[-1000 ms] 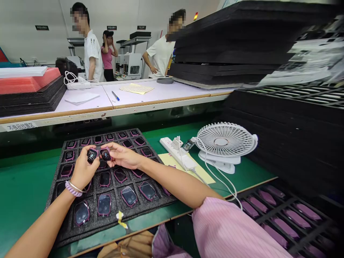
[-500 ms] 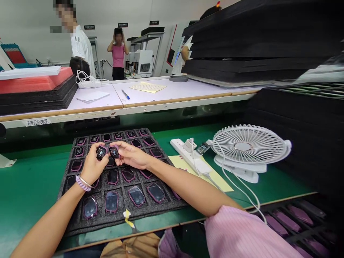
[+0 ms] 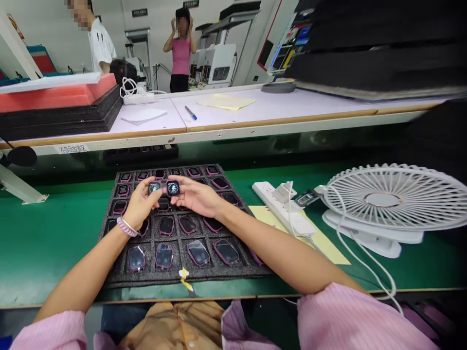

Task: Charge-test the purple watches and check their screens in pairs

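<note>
Above a dark foam tray [image 3: 153,278], my left hand [image 3: 140,206] pinches a smartwatch [image 3: 153,187] with a lit screen. Close beside it, a second lit smartwatch [image 3: 173,188] is held in the fingers of my right hand [image 3: 199,197]. Both watch faces point up towards me, and neither has a strap that I can see. In the tray's compartments lie several more watch bodies with purple edges, such as one watch [image 3: 199,253] in the front row. My hands and wrists cover part of the middle rows. A yellow tag [image 3: 185,279] sticks to the tray's front edge.
A white power strip [image 3: 282,206] and a white fan [image 3: 383,199] with a trailing cable stand right of the tray. Behind runs a raised shelf [image 3: 226,119] with a pen [image 3: 190,113], papers and stacked foam. Two people are beyond it.
The view has shifted, so the scene sits further right and the fan shows larger. Both hands still hold the two watches, whose screens now tilt slightly differently.
</note>
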Motion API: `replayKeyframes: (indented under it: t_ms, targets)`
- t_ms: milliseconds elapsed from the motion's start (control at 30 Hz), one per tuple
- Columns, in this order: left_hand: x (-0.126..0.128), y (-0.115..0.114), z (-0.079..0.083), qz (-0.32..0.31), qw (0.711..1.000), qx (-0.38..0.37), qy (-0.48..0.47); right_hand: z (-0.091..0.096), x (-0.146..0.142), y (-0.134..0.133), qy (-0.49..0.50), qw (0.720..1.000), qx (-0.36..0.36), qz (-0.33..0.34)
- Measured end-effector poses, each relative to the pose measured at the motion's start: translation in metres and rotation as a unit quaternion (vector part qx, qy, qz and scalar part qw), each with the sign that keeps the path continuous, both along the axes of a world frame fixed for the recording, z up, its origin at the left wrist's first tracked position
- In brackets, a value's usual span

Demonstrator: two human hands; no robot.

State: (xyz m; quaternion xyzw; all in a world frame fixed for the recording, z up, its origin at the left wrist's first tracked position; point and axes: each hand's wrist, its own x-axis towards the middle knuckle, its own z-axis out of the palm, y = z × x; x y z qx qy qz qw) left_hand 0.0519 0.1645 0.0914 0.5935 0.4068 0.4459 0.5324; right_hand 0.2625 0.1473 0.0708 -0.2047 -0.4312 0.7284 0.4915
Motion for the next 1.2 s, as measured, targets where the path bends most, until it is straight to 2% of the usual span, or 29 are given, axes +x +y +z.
replayKeyframes:
  t_ms: [100,200,600,1200]
  targets:
    - [0.001,-0.002,0.005,-0.027,0.992,-0.090,-0.081,0.001,0.004,0.003,-0.018,0.999,-0.028,-0.041]
    - [0.001,-0.002,0.009,-0.050,0.987,-0.114,-0.105,0.000,0.004,0.002,-0.036,0.997,-0.032,-0.057]
    - [0.003,-0.003,0.008,-0.075,0.993,-0.074,-0.062,-0.003,0.000,-0.004,-0.107,0.990,0.063,-0.068]
    - [0.004,-0.003,0.005,-0.092,0.994,-0.052,-0.041,-0.009,0.003,-0.001,-0.123,0.986,0.088,-0.069]
